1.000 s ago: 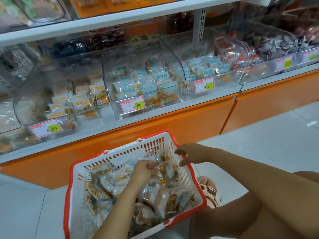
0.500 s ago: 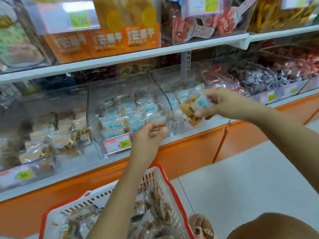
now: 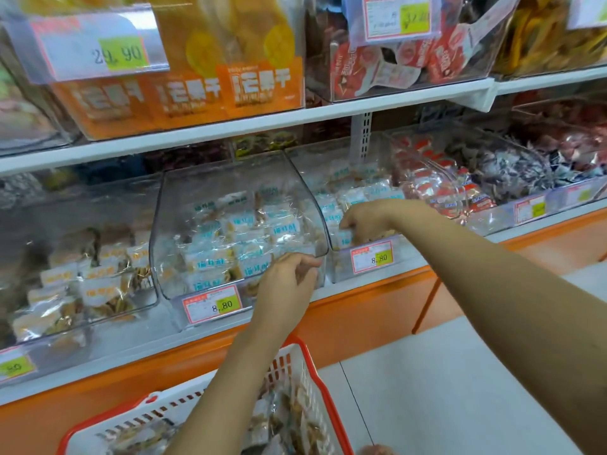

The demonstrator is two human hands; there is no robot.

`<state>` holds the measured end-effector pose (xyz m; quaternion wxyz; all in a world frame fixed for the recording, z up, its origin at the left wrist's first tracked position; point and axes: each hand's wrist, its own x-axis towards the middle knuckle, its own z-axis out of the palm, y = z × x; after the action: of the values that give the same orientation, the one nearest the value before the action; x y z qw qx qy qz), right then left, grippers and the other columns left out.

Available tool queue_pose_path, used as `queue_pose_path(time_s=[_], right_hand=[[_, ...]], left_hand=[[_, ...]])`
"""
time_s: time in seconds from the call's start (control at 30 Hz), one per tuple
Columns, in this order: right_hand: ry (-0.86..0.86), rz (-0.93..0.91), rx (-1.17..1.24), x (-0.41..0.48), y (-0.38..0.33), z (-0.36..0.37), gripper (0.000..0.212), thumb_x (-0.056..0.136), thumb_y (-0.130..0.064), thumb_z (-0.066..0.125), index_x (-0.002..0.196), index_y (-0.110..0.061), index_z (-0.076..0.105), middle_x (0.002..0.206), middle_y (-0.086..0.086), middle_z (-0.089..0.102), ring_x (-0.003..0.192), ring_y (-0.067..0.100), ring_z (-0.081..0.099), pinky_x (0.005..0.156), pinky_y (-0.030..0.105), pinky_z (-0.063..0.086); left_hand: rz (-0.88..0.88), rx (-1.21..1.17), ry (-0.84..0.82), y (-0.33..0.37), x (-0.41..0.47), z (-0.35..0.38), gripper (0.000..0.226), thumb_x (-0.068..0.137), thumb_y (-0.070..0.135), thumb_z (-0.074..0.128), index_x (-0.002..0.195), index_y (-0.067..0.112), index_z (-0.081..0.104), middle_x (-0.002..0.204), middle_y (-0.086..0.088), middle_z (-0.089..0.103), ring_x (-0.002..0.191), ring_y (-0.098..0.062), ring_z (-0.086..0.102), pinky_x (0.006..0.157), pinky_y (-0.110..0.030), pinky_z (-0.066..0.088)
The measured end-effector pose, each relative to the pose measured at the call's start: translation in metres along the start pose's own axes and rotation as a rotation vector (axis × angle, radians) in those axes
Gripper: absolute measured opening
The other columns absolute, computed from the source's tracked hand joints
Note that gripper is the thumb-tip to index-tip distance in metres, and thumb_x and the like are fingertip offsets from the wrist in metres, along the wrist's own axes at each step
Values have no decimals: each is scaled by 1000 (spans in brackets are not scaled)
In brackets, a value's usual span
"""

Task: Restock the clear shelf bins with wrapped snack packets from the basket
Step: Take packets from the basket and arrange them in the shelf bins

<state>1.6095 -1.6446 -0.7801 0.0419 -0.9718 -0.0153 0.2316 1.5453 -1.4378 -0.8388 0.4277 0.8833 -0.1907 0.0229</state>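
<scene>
right grip (image 3: 368,220): curled round a snack packet (image 3: 345,239), low inside the clear bin (image 3: 340,269) | left grip (image 3: 285,280): curled at neighbouring lid (image 3: 236,192) lip, hold unclear | handling: likely light, crinkly, slippery; pinch sealed edge

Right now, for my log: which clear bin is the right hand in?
The bin right of the lidded one; the right hand is inside it, gripping a packet.

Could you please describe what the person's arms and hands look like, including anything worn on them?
Both forearms are bare as far as the frame shows, with no sleeves and no gloves. Neither the left hand nor the right hand shows a ring, watch or bracelet.
</scene>
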Motion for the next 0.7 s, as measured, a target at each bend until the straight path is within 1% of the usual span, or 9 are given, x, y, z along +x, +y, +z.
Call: queue_pose_path(time_s=[0.1,0.17,0.2,0.27,0.3,0.43,0.53,0.63,0.7], right_hand=[[3,18,-16,9,-3,7,19,90,-11,57,108,-13,64,109,0,54,102,26,52,81,29,40],[20,36,-61,10,-10,10,17,92,-3,50,87,-15,62,92,-3,54,97,27,49,74,29,41],[33,50,-85,8,-15,10,20,93,0,48,87,-13,62,88,-1,54,94,26,49,71,28,42],[63,78,-111,4,-23,11,29,93,2,48,116,-5,63,111,9,61,103,28,55,80,30,45],[78,92,-109,2,-25,12,31,94,0,48,122,-3,60,121,12,60,107,28,56,85,31,45],[181,150,-4,-14,-33,16,30,98,-15,49,121,0,61,124,13,60,110,29,58,93,33,46],[316,167,64,-23,-37,22,36,93,-26,62,120,-2,63,123,16,61,109,31,59,92,35,46],[574,216,76,-39,-41,36,37,90,-26,64,117,-1,57,121,20,52,108,36,54,90,41,46],[707,199,18,-53,-47,50,18,92,-16,57,98,0,57,95,19,55,93,37,57,73,39,47]], left_hand=[[30,4,9,-1,0,2,17,92,17,57,103,24,68,96,15,61,89,2,56,75,-8,43],[51,3,3,-2,0,2,17,92,17,59,105,23,67,95,19,57,86,7,53,71,0,38],[60,-1,-9,-2,-1,1,17,92,17,59,106,23,67,96,19,55,87,7,52,73,1,38],[66,-55,-22,-4,-6,-1,19,92,17,60,109,22,66,106,18,54,95,3,54,84,-7,43],[65,-102,-16,-5,-10,-3,20,92,16,59,109,22,66,112,17,54,100,2,55,89,-11,45],[46,-194,26,-15,-36,-19,20,92,11,58,104,26,66,131,16,49,115,3,48,93,-5,36],[14,-161,65,-26,-58,-31,20,91,11,59,102,27,66,131,14,50,121,1,42,103,-17,33],[-5,-141,80,-39,-82,-40,21,91,9,58,102,26,65,119,12,55,105,7,50,93,-10,39],[-122,-112,5,-55,-99,-41,19,92,9,58,103,22,65,108,10,59,93,6,54,78,-6,43]])
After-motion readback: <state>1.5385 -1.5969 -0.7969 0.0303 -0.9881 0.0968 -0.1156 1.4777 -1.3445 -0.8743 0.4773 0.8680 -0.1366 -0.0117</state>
